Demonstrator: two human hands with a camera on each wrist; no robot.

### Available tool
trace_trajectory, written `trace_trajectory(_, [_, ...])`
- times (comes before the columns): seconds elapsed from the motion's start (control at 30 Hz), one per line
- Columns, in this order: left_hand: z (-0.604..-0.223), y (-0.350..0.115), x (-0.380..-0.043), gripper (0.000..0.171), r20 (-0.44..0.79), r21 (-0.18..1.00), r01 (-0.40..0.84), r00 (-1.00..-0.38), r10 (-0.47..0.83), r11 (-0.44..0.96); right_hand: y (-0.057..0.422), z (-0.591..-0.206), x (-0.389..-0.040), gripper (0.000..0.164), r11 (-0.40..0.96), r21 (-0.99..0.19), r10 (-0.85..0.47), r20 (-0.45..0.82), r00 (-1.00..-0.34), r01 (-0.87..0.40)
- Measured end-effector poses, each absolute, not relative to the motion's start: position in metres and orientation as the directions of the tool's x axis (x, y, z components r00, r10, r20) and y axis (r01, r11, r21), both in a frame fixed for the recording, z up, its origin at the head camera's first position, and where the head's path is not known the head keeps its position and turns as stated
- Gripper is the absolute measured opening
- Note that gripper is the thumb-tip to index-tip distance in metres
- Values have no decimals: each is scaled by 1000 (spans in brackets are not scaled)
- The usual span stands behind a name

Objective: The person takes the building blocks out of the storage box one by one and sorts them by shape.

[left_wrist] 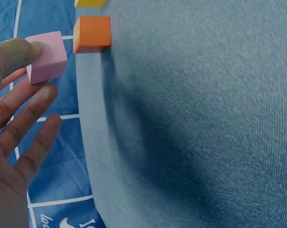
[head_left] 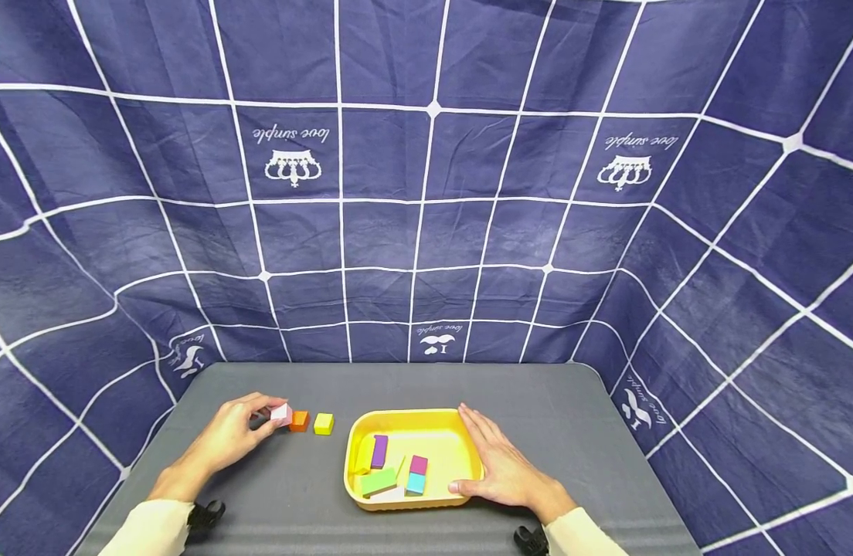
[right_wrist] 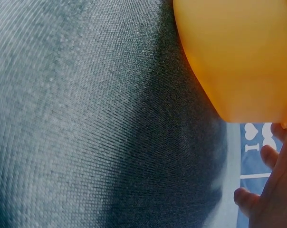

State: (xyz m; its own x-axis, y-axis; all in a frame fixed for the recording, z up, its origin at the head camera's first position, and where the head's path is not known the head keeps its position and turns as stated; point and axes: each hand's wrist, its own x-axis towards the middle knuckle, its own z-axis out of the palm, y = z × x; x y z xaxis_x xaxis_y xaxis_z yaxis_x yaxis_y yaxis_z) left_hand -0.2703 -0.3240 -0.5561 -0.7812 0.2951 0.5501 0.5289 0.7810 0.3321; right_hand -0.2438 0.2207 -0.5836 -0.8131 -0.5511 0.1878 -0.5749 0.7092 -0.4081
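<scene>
Between thumb and fingers my left hand (head_left: 232,432) pinches a pink block (left_wrist: 51,59), close beside an orange block (head_left: 299,422). A yellow block (head_left: 324,424) lies a little to the right of the orange one. My right hand (head_left: 503,467) rests along the right side of a yellow tray (head_left: 447,444), fingers fairly straight at the rim and thumb reaching over the inside. In the tray are a purple block (head_left: 379,452), a green block (head_left: 378,483), a magenta block (head_left: 419,465) touching a light blue block (head_left: 416,484), and several partly hidden pieces.
The grey table (head_left: 538,394) has rounded far corners. A dark blue cloth (head_left: 385,232) with white grid lines hangs behind it and along both sides. Each wrist wears a black strap, such as the left strap (head_left: 206,515).
</scene>
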Motion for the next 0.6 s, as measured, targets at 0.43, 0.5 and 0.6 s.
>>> trace_trajectory(0.43, [-570, -334, -275, 34, 487, 334, 467, -829, 273, 819, 221, -584, -242, 129, 709, -414, -549, 185, -815, -571])
trace_trajectory(0.5, [-573, -335, -275, 33, 478, 341, 465, -834, 275, 817, 221, -584, -242, 129, 707, -416, -548, 188, -815, -572])
trace_trajectory(0.6, [-578, -336, -276, 34, 466, 348, 453, -843, 268, 821, 221, -584, -242, 128, 703, -422, -548, 192, -814, -573])
